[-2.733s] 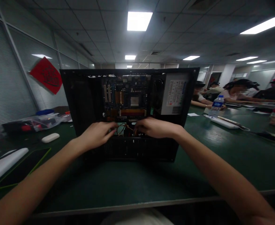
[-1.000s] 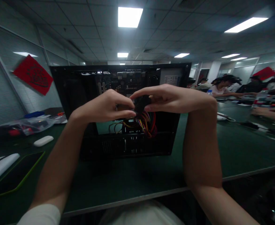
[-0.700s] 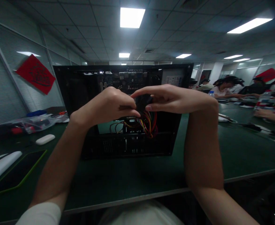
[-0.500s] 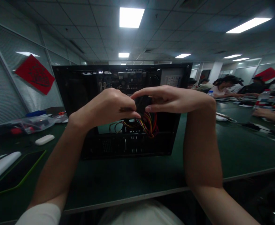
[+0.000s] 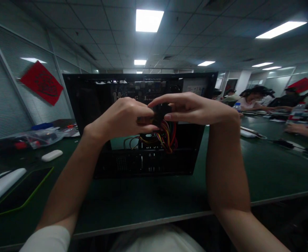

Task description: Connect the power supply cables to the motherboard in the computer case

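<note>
An open black computer case stands upright on the table, its inside facing me. In front of it, my left hand is closed, thumb and fingers pinching the dark top of a cable bundle. From the right, my right hand grips the same bundle between thumb and index finger. Black connectors show between the two hands. Red, yellow and black wires loop down below them. Behind my hands, a dark motherboard is partly visible; exactly which connector each hand pinches is hidden.
On the left of the green table lie a phone-like black slab with a green edge, a white case and a clear plastic bag. A white device with a cord lies right. Other people sit farther back.
The whole view has shifted slightly. Both hands keep their hold on the cable bundle, and the black connectors between them have turned a little.
</note>
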Demonstrator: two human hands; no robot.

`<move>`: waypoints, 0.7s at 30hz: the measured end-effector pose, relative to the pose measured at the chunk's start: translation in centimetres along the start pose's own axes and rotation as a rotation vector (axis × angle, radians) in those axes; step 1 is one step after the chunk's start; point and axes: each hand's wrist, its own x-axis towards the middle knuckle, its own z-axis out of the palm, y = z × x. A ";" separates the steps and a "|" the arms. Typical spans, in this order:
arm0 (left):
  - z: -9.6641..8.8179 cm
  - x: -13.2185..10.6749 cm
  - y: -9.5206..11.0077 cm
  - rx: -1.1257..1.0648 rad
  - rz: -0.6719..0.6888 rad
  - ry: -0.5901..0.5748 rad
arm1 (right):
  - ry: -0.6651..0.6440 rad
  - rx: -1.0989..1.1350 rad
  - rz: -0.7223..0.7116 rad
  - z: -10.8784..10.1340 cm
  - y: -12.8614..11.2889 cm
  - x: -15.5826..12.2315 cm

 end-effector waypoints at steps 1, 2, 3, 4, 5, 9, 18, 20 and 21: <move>0.0 0.0 -0.1 -0.009 0.001 -0.001 | -0.002 -0.002 -0.008 0.0 0.0 0.0; 0.1 -0.1 -0.3 -0.018 0.000 0.007 | -0.001 -0.006 -0.018 0.0 0.0 0.0; 0.1 -0.2 -0.4 -0.024 -0.002 0.020 | 0.002 -0.010 -0.026 0.0 0.0 0.0; 0.1 -0.2 -0.5 -0.025 -0.002 0.036 | 0.007 -0.015 -0.030 0.0 -0.1 0.0; 0.1 -0.3 -0.7 -0.021 0.002 0.053 | 0.012 -0.021 -0.027 -0.1 -0.1 0.0; 0.0 -0.3 -0.9 0.035 0.023 0.082 | 0.018 -0.039 0.000 0.0 0.0 0.1; -0.1 -0.3 -0.5 0.093 0.008 0.057 | -0.010 -0.052 0.024 0.2 0.5 0.2; 0.0 -0.3 -0.6 0.096 -0.009 0.047 | -0.006 -0.052 0.036 0.3 0.5 0.2; 0.0 -0.4 -0.6 0.094 -0.017 0.039 | -0.002 -0.050 0.043 0.5 0.5 0.2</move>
